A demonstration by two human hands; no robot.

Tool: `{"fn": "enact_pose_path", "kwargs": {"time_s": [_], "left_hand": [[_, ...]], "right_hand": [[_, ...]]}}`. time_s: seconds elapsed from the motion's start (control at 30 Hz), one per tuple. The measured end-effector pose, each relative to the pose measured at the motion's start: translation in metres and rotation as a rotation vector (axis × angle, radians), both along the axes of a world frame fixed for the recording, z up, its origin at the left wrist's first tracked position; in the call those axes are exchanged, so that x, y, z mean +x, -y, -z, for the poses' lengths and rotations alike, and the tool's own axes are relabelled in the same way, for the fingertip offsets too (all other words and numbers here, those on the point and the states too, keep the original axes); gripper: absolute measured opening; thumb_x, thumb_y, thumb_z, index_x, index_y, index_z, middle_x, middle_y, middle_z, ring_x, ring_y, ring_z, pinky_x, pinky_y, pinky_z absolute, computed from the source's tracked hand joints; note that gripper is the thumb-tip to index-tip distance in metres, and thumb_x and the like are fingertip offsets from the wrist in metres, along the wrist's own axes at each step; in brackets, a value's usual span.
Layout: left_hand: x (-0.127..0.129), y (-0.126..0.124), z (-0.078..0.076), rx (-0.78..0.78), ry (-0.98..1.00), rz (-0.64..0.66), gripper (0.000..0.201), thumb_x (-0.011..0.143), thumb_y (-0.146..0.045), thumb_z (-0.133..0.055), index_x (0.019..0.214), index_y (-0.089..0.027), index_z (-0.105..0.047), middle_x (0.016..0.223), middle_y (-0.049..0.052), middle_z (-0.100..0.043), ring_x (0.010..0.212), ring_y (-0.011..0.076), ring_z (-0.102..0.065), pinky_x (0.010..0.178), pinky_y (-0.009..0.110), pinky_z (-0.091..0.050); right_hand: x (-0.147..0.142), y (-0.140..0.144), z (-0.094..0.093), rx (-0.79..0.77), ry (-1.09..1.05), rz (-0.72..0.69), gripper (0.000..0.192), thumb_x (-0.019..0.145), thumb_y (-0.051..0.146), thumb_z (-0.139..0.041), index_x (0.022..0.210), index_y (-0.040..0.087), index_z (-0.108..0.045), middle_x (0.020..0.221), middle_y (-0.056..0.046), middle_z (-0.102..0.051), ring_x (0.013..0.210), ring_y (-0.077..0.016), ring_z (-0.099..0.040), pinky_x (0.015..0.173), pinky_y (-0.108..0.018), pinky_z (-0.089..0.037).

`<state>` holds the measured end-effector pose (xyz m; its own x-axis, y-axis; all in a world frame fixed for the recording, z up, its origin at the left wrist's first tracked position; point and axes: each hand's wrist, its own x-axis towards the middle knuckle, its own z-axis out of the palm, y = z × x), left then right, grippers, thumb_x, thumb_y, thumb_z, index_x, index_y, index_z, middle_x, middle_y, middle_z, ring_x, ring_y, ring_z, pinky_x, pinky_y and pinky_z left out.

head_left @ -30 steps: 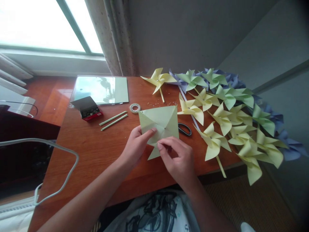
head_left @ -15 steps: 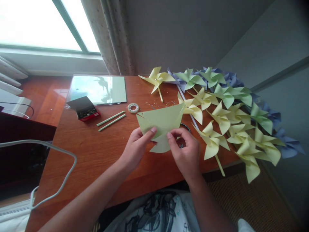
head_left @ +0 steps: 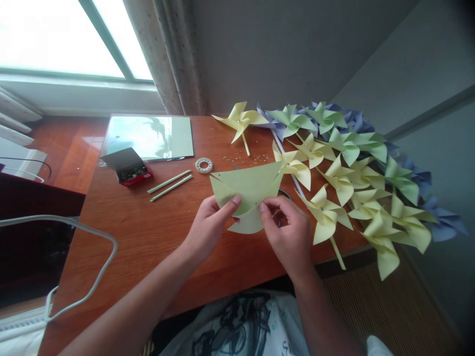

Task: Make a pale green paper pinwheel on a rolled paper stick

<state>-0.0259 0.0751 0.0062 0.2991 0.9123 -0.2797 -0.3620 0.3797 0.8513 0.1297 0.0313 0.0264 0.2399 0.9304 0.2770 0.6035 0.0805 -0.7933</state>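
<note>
Bright window point(head_left: 55, 37), grey wall point(head_left: 282, 49)

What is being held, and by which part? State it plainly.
A cut light-green paper square, lifted off the table. The left hand pinches its lower left edge; the right hand pinches a flap near its middle.

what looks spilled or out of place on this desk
Tiny silvery bits lie scattered loose on the wooden table near the tape roll, away from the open red box. Some pinwheels overhang the table's right edge.

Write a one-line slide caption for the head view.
Both hands, left hand and right hand, pinch a cut green paper square beside finished pinwheels.
</note>
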Motion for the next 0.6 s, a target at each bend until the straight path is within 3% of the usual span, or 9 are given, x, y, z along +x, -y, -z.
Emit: {"fn": "enact_pose_path", "kwargs": {"time_s": [0.37, 0.47, 0.6], "left_hand": [[0.001, 0.002, -0.005, -0.077, -0.027, -0.022, 0.028, 0.080, -0.040, -0.080, 0.090, -0.014, -0.078, 0.080, 0.006, -0.077, 0.067, 0.0178, -0.068, 0.066, 0.026, -0.054], [0.001, 0.001, -0.008, -0.129, -0.006, -0.039, 0.028, 0.078, -0.039, -0.081, 0.090, -0.014, -0.078, 0.080, 0.007, -0.078, 0.068, 0.0195, -0.069, 0.064, 0.027, -0.053], [0.002, -0.002, -0.009, -0.166, 0.031, -0.088, 0.027, 0.078, -0.037, -0.081, 0.090, -0.014, -0.077, 0.082, 0.007, -0.079, 0.068, 0.0194, -0.070, 0.065, 0.026, -0.052]], "right_hand": [[0.000, 0.001, -0.008, -0.007, -0.023, -0.087, 0.008, 0.092, 0.019, -0.061, 0.088, 0.020, -0.068, 0.081, -0.001, -0.068, 0.065, -0.0137, -0.058, 0.055, -0.025, -0.046], [0.004, 0.004, -0.008, 0.016, 0.016, -0.209, 0.011, 0.092, 0.015, -0.059, 0.096, 0.021, -0.067, 0.088, -0.003, -0.068, 0.072, -0.0158, -0.061, 0.061, -0.027, -0.051], [0.005, 0.011, -0.003, 0.061, 0.159, -0.459, 0.029, 0.089, 0.012, -0.061, 0.115, 0.023, -0.065, 0.103, -0.007, -0.066, 0.095, -0.0214, -0.064, 0.084, -0.036, -0.055]]}}
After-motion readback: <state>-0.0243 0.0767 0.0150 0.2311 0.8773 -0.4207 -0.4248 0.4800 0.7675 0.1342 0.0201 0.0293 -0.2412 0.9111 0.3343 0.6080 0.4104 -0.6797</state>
